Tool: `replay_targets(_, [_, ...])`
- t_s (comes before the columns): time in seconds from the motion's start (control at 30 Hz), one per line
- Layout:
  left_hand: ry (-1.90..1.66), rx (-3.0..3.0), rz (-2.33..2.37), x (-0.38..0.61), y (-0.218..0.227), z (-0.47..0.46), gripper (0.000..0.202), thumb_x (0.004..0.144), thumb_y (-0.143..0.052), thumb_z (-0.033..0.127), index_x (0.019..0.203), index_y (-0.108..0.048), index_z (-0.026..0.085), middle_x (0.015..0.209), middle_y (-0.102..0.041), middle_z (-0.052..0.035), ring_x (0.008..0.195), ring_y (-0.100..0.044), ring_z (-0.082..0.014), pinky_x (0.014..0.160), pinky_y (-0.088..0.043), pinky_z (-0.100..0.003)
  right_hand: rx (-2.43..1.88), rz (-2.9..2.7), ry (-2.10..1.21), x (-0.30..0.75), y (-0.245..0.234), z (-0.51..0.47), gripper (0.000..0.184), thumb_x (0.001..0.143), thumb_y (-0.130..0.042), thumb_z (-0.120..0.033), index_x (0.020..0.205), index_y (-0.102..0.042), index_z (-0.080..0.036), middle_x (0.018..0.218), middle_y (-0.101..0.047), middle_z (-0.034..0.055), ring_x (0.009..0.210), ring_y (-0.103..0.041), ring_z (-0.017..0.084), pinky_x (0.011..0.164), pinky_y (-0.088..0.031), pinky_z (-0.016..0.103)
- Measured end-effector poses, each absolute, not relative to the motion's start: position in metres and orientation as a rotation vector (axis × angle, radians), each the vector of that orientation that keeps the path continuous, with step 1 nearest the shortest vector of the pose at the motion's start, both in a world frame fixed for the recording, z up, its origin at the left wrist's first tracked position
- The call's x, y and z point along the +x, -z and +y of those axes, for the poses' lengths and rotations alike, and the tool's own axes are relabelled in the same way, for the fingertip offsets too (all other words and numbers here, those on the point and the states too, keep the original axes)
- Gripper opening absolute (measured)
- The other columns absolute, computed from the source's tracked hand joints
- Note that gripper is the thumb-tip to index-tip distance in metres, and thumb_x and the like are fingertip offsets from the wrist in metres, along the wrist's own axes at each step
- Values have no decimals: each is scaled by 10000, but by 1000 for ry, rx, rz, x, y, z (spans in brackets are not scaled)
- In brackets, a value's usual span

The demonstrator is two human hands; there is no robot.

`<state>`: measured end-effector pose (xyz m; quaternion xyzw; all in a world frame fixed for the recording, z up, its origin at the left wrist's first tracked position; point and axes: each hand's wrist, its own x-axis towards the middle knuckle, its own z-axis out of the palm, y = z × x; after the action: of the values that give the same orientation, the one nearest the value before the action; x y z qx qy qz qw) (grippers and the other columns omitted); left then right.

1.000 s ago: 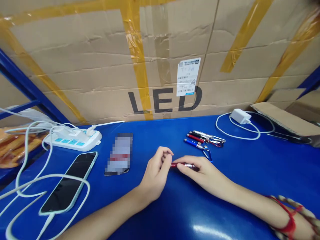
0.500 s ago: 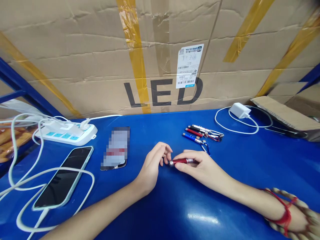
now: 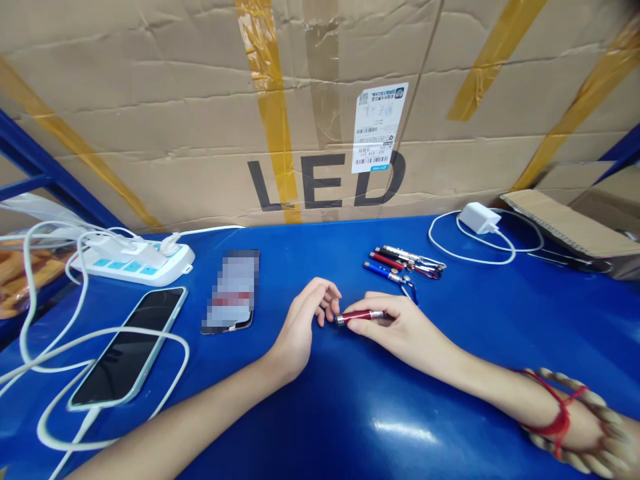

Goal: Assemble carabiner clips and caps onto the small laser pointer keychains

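A small red keychain flashlight [image 3: 360, 318] with silver ends lies nearly level in my right hand [image 3: 403, 327], pinched between thumb and fingers. Its silver tip points left. Just off that tip is my left hand [image 3: 305, 327], its fingers loosely curled and a little apart, with nothing seen in them. Whether a left fingertip touches the flashlight I cannot tell. Behind my right hand lies a blue keychain flashlight [image 3: 383, 271] with a blue carabiner clip. Beside it are a red one [image 3: 387, 260], a black one and a silver one [image 3: 405, 255], lying close together with metal clips.
On the blue table [image 3: 310, 427], a black phone [image 3: 130, 353] with a white cable lies left, near a second phone [image 3: 233, 293] and a white power strip [image 3: 155, 270]. A white charger [image 3: 479, 217] with looped cable sits back right. A large cardboard box [image 3: 200, 133] stands behind.
The view has shifted slightly, so the table things sit a little higher. Both hands keep nearly the same pose, and the red flashlight stays in my right hand.
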<state>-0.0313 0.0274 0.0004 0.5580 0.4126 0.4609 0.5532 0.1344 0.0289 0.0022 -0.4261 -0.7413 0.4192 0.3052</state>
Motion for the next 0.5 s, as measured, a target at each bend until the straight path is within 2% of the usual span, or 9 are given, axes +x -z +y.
replay_targets(0.5, [-1107,1363,949,-34,9,30,285,891,-321,339,784,-517,162,658,-483,1,595,-448,-120,539,-312,-233,-1147,-1975,-1054,136,3,30,216,812,-578,-391,902,-702,-238,829,-644,17,731,-599,139,634,-451,232])
